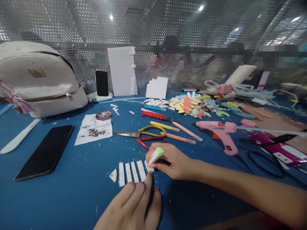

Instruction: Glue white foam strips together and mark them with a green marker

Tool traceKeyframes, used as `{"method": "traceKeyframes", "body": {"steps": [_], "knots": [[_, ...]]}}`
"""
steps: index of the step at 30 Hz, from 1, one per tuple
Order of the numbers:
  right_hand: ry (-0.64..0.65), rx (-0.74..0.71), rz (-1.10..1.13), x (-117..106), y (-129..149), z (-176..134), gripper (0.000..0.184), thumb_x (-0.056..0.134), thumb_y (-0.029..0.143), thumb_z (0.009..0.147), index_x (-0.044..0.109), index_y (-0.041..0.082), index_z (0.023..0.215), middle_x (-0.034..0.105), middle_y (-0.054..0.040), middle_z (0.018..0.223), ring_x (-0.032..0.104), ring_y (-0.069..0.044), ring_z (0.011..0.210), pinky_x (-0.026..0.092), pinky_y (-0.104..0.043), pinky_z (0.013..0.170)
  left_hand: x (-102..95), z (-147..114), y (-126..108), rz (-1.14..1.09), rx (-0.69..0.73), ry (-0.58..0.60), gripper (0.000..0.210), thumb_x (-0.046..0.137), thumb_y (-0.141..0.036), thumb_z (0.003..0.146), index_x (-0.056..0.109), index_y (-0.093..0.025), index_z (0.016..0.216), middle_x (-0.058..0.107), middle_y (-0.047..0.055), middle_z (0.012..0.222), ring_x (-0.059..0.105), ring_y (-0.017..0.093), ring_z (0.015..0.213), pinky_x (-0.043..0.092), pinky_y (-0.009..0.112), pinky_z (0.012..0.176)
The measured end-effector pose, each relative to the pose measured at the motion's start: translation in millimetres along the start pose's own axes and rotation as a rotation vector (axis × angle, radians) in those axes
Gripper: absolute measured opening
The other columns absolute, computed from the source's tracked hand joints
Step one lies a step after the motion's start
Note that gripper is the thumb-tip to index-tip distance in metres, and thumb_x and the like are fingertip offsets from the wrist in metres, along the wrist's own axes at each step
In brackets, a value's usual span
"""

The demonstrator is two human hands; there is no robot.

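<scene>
Pinching what may be a green-ended pen (155,156), the right hand (174,160) angles leftward.

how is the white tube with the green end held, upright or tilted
Tilted: in the right hand, the white tube leans, green end up and rightward.

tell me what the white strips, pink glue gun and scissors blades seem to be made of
White strips: probably foam board or thick card, matte, judging by their flat faces and straight edges.
Pink glue gun: likely hard moulded plastic, from its smooth, evenly coloured shell.
Scissors blades: apparently metal, grey with a dull shine; which metal is unclear.
</scene>
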State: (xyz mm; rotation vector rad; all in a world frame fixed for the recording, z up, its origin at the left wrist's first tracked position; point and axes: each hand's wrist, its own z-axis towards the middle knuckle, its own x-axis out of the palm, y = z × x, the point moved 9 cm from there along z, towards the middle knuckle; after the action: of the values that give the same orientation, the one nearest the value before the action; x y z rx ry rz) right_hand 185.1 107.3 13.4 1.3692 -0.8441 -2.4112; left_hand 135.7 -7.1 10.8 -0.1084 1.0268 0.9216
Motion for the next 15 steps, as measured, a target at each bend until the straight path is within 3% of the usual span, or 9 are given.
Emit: {"method": "traceKeyframes", "body": {"steps": [15], "knots": [[0.013, 0.03, 0.015, 2.4, -2.2, 2.7, 0.022, 0.046, 0.026, 0.099, 0.059, 0.016, 0.085, 0.065, -0.0063, 0.082, 0.059, -0.017, 0.075, 0.048, -0.03, 0.073, 1.2, -0.9, -2.0, -0.008, -0.01, 0.003, 0.038, 0.029, -0.01, 0.098, 0.064, -0.014, 0.109, 0.074, 0.014, 0.109, 0.066, 0.019, 0.077, 0.037, 0.034, 0.08]]}}
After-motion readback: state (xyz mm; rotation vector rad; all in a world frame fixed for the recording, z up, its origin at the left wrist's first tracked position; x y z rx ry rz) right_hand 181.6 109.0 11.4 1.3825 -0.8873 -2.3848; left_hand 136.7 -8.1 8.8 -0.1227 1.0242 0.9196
